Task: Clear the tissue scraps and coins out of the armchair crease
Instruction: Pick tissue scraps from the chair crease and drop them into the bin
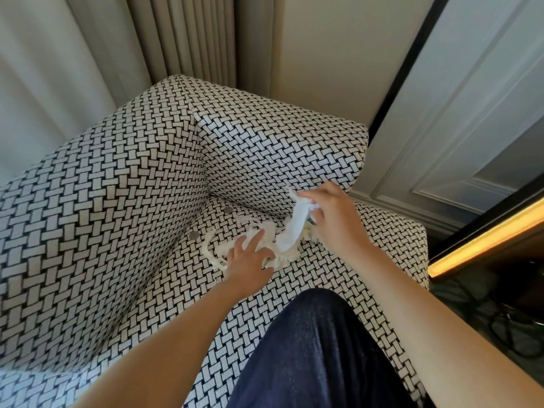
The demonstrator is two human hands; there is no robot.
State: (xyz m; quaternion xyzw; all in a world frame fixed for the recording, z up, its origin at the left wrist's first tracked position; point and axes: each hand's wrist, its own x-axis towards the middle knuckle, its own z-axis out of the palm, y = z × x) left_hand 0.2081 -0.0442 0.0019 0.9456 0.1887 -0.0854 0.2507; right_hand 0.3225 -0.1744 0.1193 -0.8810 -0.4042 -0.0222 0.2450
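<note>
Right hand pinches a tissue strip between thumb and fingertips, holding it up off the seat near the back-right corner. Left hand lies flat, fingers spread, resting on the tissue scraps mid-seat. That paper looks feather-light, soft and quick to tear, so bunch it rather than tug one end. One coin sits by the armchair back crease, a second coin by the left crease. Both look hard, flat and probably slippery, best pinched at the rim.
</note>
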